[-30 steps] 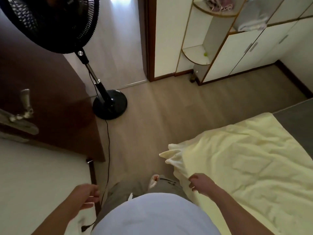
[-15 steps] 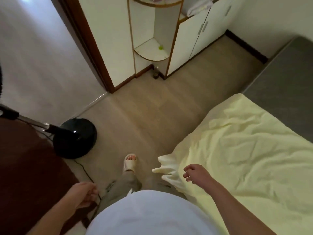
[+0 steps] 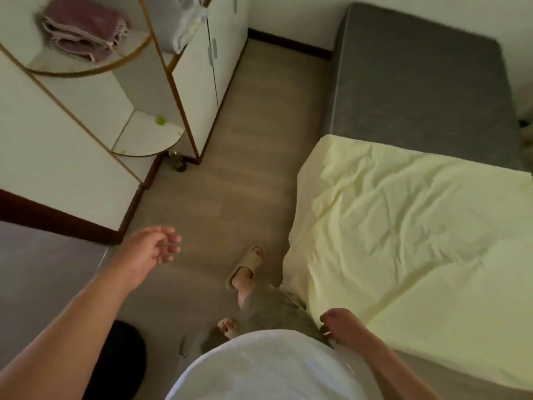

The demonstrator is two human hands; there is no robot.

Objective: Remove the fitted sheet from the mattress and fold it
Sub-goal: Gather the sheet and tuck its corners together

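Head view: we're looking down past a white shirt at a wood-look floor, bed on the right.
Sheet: the pale yellow, crumpled cotton fitted sheet (image 3: 403, 226) lies spread over the near part of the grey rectangular mattress (image 3: 418, 73), already off its far end, which shows bare.
Long axis: the sheet runs from its far edge towards the near right, with its left edge draped down the side of the bed beside the person's legs.
Right hand: the right hand (image 3: 343, 323) sits at the sheet's near left corner, fingers curled in; touching the cloth, I'd judge, though I cannot tell whether they pinch it.
Left hand: the left hand (image 3: 150, 251) hangs over the floor, well apart from the sheet, fingers spread and holding nothing.
Nearer hand: the right, clearly; the sheet lies to its right and beyond it.
Next move: likely gathering that corner, with the left crossing rightwards to help.
Change: half a second ago the view faced further left with a black fan base showing; now it has swung right, the left hand has risen and opened, and more mattress is visible.
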